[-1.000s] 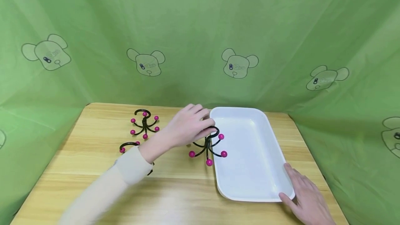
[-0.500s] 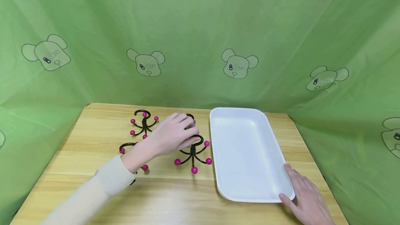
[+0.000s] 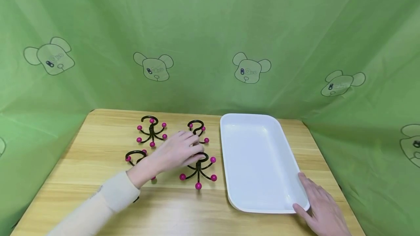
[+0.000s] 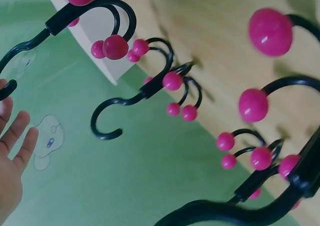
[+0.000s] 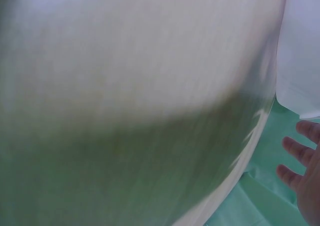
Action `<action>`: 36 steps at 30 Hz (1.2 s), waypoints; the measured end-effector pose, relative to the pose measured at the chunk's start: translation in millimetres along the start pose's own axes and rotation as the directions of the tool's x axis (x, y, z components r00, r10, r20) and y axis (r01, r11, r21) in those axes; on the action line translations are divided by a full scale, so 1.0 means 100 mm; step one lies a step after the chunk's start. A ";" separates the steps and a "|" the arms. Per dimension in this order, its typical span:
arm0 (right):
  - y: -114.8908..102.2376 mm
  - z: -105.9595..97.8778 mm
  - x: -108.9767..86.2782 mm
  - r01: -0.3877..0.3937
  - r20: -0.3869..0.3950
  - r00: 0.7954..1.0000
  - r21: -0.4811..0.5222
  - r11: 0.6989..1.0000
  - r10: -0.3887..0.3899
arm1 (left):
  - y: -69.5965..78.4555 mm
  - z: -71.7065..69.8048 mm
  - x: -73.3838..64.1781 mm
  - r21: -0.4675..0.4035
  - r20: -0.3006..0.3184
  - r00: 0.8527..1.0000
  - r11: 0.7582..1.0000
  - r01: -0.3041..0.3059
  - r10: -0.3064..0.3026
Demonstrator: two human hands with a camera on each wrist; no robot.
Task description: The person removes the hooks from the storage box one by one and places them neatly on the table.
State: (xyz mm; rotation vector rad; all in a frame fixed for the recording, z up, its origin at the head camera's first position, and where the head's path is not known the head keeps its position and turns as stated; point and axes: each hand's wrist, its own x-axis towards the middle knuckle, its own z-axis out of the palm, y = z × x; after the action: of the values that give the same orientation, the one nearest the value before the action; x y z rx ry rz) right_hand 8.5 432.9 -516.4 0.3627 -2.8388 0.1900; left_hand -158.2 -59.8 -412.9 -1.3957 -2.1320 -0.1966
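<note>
My left hand [image 3: 178, 152] pinches the hook top of a black multi-arm hanger [image 3: 198, 166] with pink ball tips, left of the white tray. In the left wrist view this hanger [image 4: 65, 19] is at the upper left, its hook end at the fingertips, other fingers extended. Three similar hangers stand around: one at back left [image 3: 151, 130], one just behind the hand [image 3: 195, 122], and one at front left [image 3: 134, 152], partly hidden by my forearm. My right hand [image 3: 323, 207] rests at the front right corner of the tray [image 3: 259, 209], fingers fairly straight along its side.
The wooden table [image 3: 170, 210] has its back edge against a green curtain [image 3: 203, 17] printed with bear heads, which also hangs on both sides. Nothing lies inside the tray.
My left hand has moved left and toward the front with the hanger, from over the tray's left rim to the table beside it. The right hand and tray have stayed put.
</note>
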 end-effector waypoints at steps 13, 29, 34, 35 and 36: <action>-0.02 0.00 0.00 0.004 0.000 1.000 -0.006 1.000 -0.004 | 0.04 0.11 -0.16 -0.049 0.161 0.985 0.996 0.070 -0.061; -0.03 0.01 -0.06 -0.006 0.008 1.000 -0.013 1.000 0.007 | 0.04 0.19 -0.22 -0.048 0.157 0.986 0.996 0.071 -0.063; -0.04 -0.01 -0.04 -0.012 0.011 1.000 -0.010 1.000 0.012 | 0.04 0.19 -0.22 -0.059 0.147 0.987 0.995 0.081 -0.071; -0.04 -0.02 -0.03 -0.011 0.011 1.000 -0.011 1.000 0.011 | 0.04 0.19 -0.22 -0.066 0.148 0.986 0.994 0.087 -0.076; -0.03 -0.02 -0.02 -0.009 0.009 1.000 -0.012 1.000 0.009 | 0.04 0.19 -0.22 -0.072 0.152 0.985 0.993 0.095 -0.083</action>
State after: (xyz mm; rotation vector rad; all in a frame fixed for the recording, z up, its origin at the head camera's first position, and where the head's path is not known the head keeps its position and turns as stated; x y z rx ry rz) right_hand 12.1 430.7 -514.6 0.3498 -2.8496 0.1734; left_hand -155.3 -67.2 -441.2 -1.3994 -2.3351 -0.2203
